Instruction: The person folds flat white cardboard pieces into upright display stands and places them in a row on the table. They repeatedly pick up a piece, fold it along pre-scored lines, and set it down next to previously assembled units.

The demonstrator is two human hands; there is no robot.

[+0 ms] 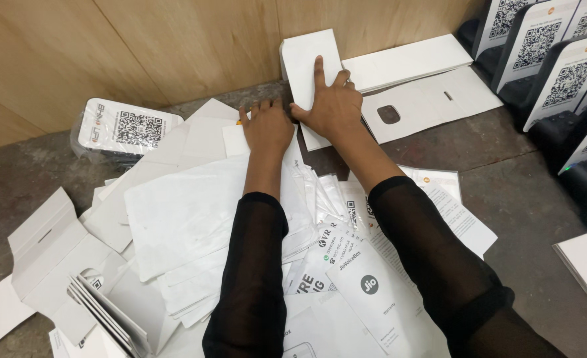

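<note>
A white folded carton lies on the grey table against the wooden wall. My right hand presses flat on it, index finger stretched up its middle, a ring on one finger. My left hand sits just left of it, fingers curled down at the carton's lower left corner and on flat white card beneath. Both arms wear sheer black sleeves. What my left fingers pinch is hidden under the hand.
A heap of white leaflets and paper sleeves covers the table under my arms. Flat die-cut cartons lie at the back right. Black stand devices with square-code cards line the right; one wrapped device lies left.
</note>
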